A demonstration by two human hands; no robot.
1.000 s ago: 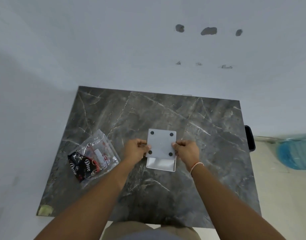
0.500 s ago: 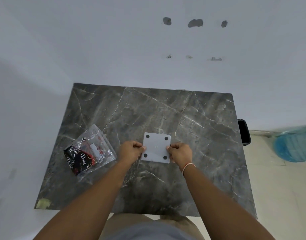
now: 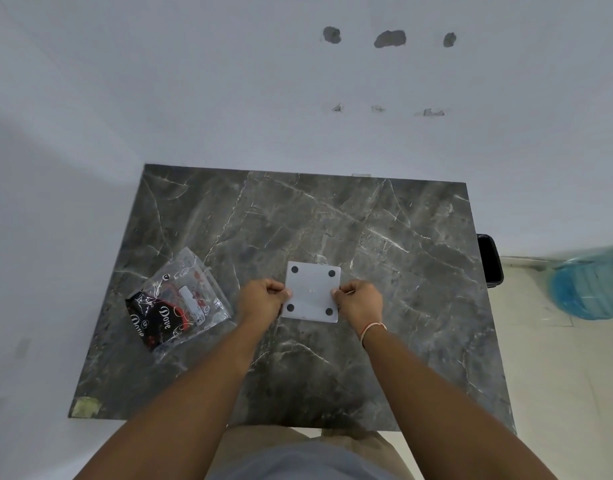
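Observation:
A white square plate (image 3: 312,292) with a black round foot near each of its corners lies flat, underside up, on the dark marble table (image 3: 367,237). My left hand (image 3: 261,299) pinches its left edge with curled fingers. Opposite it, my right hand (image 3: 360,303) pinches the right edge the same way; a pale thread band circles that wrist.
A clear plastic bag (image 3: 180,299) with a black and red Dove pack inside lies at the table's left. A black object (image 3: 490,258) hangs off the right edge. A blue water bottle (image 3: 592,285) stands on the floor at far right. White walls close the back and left.
The white plate has come down from a tilted, lifted pose to lie flat on the table. Both hands kept their hold on its side edges.

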